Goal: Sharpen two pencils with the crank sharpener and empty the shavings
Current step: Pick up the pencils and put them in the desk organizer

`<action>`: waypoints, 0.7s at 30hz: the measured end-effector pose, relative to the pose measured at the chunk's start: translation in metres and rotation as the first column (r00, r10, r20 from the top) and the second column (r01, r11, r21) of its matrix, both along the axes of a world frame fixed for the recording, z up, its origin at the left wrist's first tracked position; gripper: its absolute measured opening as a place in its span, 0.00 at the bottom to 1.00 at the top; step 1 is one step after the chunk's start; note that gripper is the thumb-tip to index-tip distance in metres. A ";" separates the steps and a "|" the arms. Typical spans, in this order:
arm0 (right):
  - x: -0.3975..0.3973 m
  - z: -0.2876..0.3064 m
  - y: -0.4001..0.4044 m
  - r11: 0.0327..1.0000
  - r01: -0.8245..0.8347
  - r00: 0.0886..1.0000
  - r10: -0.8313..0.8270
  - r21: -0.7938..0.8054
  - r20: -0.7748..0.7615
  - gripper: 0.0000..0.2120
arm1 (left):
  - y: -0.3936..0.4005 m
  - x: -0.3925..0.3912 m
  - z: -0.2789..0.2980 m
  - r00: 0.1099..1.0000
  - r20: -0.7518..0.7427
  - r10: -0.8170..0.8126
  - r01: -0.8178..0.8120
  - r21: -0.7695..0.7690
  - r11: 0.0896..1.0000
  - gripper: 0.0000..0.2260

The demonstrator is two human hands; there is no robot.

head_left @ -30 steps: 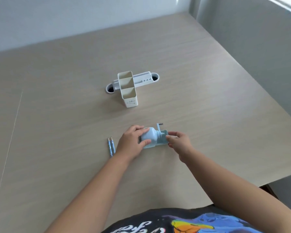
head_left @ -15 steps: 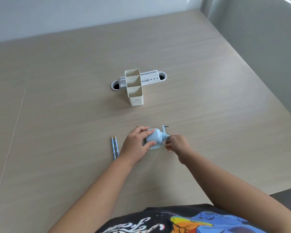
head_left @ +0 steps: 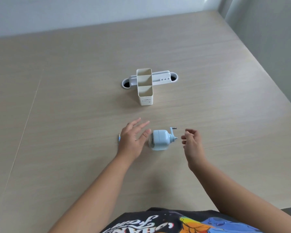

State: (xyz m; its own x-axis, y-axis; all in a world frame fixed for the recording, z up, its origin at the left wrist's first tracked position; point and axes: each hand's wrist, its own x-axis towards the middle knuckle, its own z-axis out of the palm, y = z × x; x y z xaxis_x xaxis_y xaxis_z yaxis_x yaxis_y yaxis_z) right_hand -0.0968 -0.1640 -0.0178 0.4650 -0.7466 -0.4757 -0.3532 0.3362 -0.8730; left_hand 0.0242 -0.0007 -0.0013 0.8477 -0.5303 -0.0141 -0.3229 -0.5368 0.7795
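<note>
Both hands hang empty over the table (head_left: 60,125): the left hand (head_left: 133,138) spread flat, the right hand (head_left: 192,142) loosely curled. Between them, touching neither, stands the pale blue crank sharpener (head_left: 160,139). A pencil tip (head_left: 119,137) peeks out beside the left hand. Farther off stands a cream 2-compartment holder (head_left: 145,89).

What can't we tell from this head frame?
- Pencils: head view, left hand covers them; only a blue tip shows, so count and sharpness are unknown.
- Sharpener pencil hole and shavings drawer: face away or sit low, contents unseen.
- Holder print: too small to read.
- Shirt: cut off by the bottom edge.
</note>
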 end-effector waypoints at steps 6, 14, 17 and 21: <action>0.020 0.034 0.030 0.796 -0.344 0.928 0.368 -0.498 -0.054 0.08 | 0.059 0.039 -0.025 0.896 -0.211 0.390 -0.326 0.282 0.902 0.04; 0.108 0.033 0.086 0.251 -0.896 0.403 0.806 -0.365 -0.434 0.10 | 0.069 0.042 -0.040 0.871 -0.251 0.421 -0.322 0.356 0.877 0.05; 0.141 0.012 0.097 0.239 -0.931 0.357 0.750 -0.276 -0.556 0.06 | 0.073 0.044 -0.041 0.872 -0.225 0.435 -0.330 0.386 0.861 0.07; 0.162 -0.011 0.109 0.195 -0.966 0.256 0.661 -0.167 -0.706 0.08 | 0.081 0.045 -0.045 0.880 -0.194 0.434 -0.339 0.383 0.859 0.12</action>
State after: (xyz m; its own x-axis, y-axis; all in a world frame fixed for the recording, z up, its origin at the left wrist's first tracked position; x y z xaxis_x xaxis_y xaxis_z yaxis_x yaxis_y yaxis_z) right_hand 0.0650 -0.0555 -0.0286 0.8277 -0.1829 -0.5306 -0.4386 -0.8006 -0.4083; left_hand 0.0696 0.0806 -0.0462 0.9210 -0.0844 -0.3802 0.1573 -0.8125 0.5613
